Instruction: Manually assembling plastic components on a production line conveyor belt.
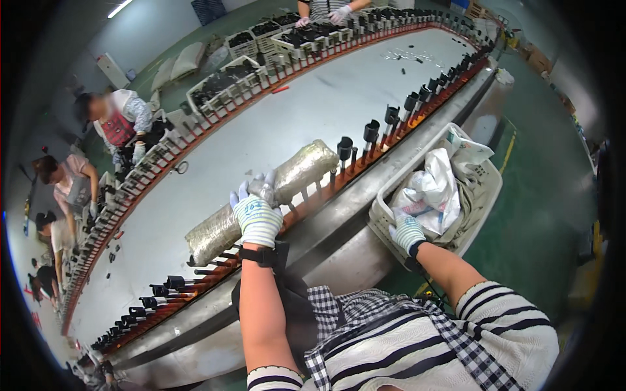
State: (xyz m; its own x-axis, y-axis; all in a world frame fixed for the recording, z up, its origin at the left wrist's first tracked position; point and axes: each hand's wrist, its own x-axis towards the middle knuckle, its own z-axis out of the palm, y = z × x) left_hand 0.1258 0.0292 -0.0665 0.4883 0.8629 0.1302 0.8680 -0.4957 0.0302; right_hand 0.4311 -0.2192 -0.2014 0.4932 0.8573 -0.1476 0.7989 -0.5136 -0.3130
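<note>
Wrapped bundle [305, 171], rounded and covered in shiny clear film, lies slantwise on the near part of the pale surface [228, 150]; whether it is one long roll or two end to end is hidden by the left hand [259, 218]. That gloved hand lies over the bundle's middle, fingers spread; I cannot tell whether its grip clasps the film or merely rests there. The right hand [407, 229], also gloved, is well to the right of the bundle, at the near left side of a grey crate [489, 192], just beside a white plastic bag [427, 189]; what its grip takes hold of, if anything, does not show.

Rolling looks like the main risk: the bundle is round, and only one hand is on it, so an off-centre push could swing either end. Black cup-topped posts [371, 130] line the bundle's near side, and a swinging end could knock them or tear its film on a cup. The black wrist strap [259, 255], just on the near side of the bundle, might catch there too. Slick film under knitted gloves could let the bundle slip.
</note>
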